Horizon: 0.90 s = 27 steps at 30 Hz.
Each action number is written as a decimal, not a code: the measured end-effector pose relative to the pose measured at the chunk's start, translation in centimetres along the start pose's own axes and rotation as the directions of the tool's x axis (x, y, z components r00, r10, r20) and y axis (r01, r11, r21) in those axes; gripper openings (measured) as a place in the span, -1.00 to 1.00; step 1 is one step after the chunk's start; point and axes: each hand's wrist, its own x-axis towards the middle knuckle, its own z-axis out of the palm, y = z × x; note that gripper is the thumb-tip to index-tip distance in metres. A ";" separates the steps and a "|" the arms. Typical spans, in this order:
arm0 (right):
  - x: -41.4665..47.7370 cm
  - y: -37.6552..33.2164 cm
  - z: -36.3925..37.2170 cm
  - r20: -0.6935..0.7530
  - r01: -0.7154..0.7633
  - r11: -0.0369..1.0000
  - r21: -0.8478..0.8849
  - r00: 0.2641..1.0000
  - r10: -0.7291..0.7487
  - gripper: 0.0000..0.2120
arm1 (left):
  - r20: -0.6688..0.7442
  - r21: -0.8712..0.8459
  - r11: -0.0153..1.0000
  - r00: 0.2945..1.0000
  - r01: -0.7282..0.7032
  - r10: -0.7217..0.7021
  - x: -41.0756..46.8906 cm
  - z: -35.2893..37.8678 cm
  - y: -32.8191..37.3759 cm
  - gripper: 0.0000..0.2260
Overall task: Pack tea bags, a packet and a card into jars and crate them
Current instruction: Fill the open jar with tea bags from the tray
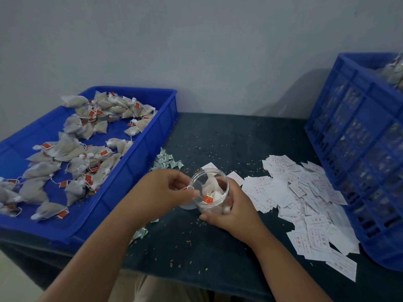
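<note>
A pale bare wall [196,51] stands behind a table [218,138] covered in dark cloth, with loose grains scattered over it. From my station I read this as the filling step. The jar [210,190], clear plastic, is tilted with its open mouth toward the camera, just above the table in front of the person. The right hand [231,212] is wrapped round it from below and from the right. The left hand [162,192] is at the rim, its fingertips closed on the string and red tag of a tea bag [187,188]. Several bags already lie inside the jar.

The supply of tea bags [72,149] sits in the blue tray [139,162] on the left. Small green-and-white packets [169,161] lie just beside the tray, beyond the left hand. A heap of white cards [305,192] spreads to the right of the jar. The blue crate [353,131] stands at the far right, and what is inside it is too blurred through the lattice for me to name.

My judgement is that neither a packet nor a card is in the jar yet, though its contents are partly hidden. The next move calls for tucking that tag fully below the rim, with the right hand keeping the jar steady. Then the left hand is free to reach for the packets.
</note>
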 end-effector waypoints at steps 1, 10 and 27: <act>0.0 -0.1 0.1 0.000 0.002 1.000 -0.015 1.000 -0.002 -0.20 | -0.079 0.027 1.000 0.997 0.004 -0.002 0.0 -0.1 -0.1 -0.88; 0.0 0.0 0.0 0.000 0.026 0.999 -0.019 1.000 -0.026 -0.21 | -0.009 0.059 0.986 0.987 -0.158 0.159 0.2 1.7 2.8 -0.82; -0.2 0.1 0.1 0.027 -0.011 0.999 -0.049 1.000 0.012 -0.18 | -0.057 0.701 0.600 0.869 0.385 -0.492 6.7 -14.5 -8.5 -0.63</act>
